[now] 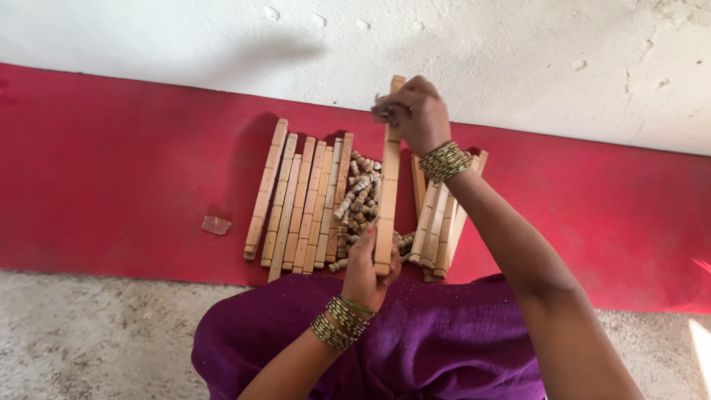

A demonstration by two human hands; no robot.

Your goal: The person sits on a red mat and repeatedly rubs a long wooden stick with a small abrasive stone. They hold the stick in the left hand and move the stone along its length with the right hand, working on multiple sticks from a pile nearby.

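A long wooden slat (pixel 387 185) is held above the red mat (pixel 111 178): its near end is gripped by the left hand (pixel 366 274), its far end by the right hand (pixel 415 111), fingers closed. Beside it, small wooden pegs (pixel 359 200) and more slats (pixel 296 200) are piled.

packages: none you can see | labels: none | signs: none | screens: none | view: your head camera, looking down at your hands

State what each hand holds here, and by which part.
Both hands hold one long wooden strip: the left hand grips its near end, the right hand its far end. Whether the right fingers also pinch something small cannot be told.
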